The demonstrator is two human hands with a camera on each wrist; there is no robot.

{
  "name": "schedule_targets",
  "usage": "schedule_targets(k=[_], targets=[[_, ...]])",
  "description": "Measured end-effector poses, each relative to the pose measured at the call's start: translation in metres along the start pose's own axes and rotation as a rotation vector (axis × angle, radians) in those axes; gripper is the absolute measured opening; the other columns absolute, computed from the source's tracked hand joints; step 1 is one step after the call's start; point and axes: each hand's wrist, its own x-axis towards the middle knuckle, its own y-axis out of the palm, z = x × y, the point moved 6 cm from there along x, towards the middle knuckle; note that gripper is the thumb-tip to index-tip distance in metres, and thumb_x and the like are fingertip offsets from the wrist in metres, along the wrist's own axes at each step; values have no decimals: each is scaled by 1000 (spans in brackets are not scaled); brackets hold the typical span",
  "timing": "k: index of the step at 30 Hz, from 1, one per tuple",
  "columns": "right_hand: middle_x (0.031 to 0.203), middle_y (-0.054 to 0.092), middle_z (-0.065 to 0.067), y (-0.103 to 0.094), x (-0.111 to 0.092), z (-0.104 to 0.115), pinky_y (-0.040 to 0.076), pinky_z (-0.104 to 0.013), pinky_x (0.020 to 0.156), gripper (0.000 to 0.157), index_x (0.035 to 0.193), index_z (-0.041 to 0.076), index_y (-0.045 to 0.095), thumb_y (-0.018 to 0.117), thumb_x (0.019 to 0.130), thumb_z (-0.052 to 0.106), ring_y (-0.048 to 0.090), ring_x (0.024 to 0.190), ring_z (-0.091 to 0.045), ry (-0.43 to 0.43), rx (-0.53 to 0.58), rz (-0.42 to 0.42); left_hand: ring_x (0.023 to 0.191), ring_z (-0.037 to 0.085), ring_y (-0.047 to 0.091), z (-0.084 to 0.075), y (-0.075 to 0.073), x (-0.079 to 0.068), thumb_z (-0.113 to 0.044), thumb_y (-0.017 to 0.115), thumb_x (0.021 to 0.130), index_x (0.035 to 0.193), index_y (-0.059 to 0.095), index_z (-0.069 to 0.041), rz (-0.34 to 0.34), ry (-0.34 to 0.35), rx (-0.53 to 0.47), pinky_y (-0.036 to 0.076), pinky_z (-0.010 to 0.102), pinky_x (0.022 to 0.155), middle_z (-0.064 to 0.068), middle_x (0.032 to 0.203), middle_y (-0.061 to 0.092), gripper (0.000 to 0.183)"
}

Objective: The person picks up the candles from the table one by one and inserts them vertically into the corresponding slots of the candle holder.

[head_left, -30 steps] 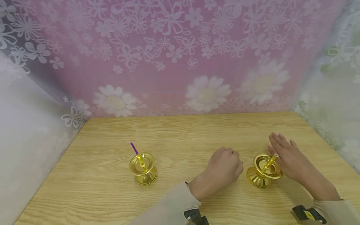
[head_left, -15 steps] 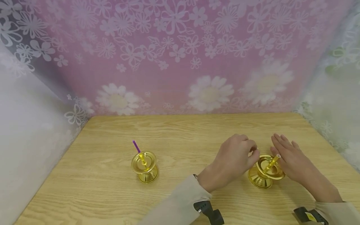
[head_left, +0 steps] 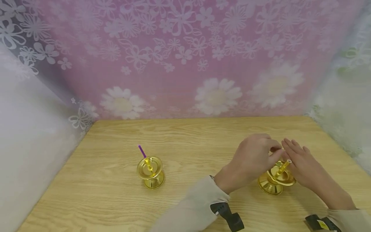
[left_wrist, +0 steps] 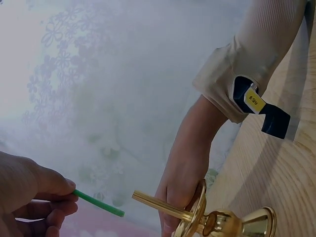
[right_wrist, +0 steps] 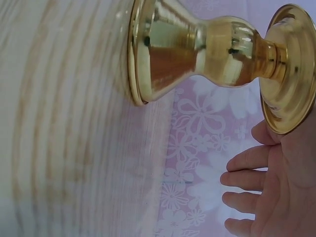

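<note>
On the right of the head view stands a gold candle holder (head_left: 270,186) with a hollow gold tube (left_wrist: 160,204) rising from its dish. My left hand (head_left: 253,158) pinches a thin green candle (left_wrist: 101,203) between thumb and fingertips; its free end points towards the tube's mouth, apart from it. The head view hides this candle. Beside the holder's dish is my right hand (head_left: 307,170), fingers straight, with its thumb side against the rim (right_wrist: 289,69). Over to the left, a second gold holder (head_left: 154,181) carries a thin purple candle (head_left: 142,151) in its tube.
Both holders stand on a wood-grain table (head_left: 185,138). A pink flowered backdrop (head_left: 174,74) rises along the table's far edge, and pale flowered panels (head_left: 32,129) flank both sides. Between the two holders lies bare tabletop.
My left hand has moved right and away from me, from beside the right holder to above its dish, with its fingers now drawn into a pinch. My right hand stays beside the holder.
</note>
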Motion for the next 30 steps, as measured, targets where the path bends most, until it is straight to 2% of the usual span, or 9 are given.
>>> schedule_targets(k=[3, 11, 18, 24, 30], targets=[[142, 26, -44, -1, -6, -3, 5, -72, 105, 54, 138, -19, 35, 43, 84, -16, 11, 137, -57, -11, -3, -17, 70, -10, 47, -8, 4, 5, -33, 59, 97, 109, 75, -26, 11, 11, -4, 35, 3, 64, -20, 85, 63, 21], [131, 43, -42, 1, -1, -2, 7, -76, 102, 40, 134, -17, 42, 36, 96, -6, 17, 132, -63, 6, 15, -11, 70, -9, 48, -14, 4, 12, -31, 59, 97, 107, 76, -24, -28, 41, 2, 35, 2, 63, -16, 89, 66, 21], [136, 37, -41, 1, 2, -1, 5, -75, 104, 42, 135, -16, 41, 34, 95, -7, 16, 133, -62, 21, 11, 5, 63, -10, 45, -10, 10, 14, -30, 59, 97, 106, 76, -24, -2, 5, -16, 34, 2, 57, -17, 83, 63, 20], [136, 34, -44, -1, 0, 0, 8, -74, 103, 42, 135, -17, 40, 35, 94, -8, 19, 131, -63, -14, -6, -15, 61, -11, 45, -8, 16, 15, -31, 59, 97, 109, 75, -26, 13, -21, -23, 34, 2, 55, -17, 84, 63, 21], [135, 36, -44, -1, 2, -1, 8, -74, 104, 42, 136, -16, 39, 35, 96, -6, 20, 129, -64, 13, 0, 4, 62, -10, 45, -8, 14, 17, -31, 58, 98, 108, 76, -25, 8, -15, -18, 34, 3, 56, -17, 82, 63, 21]])
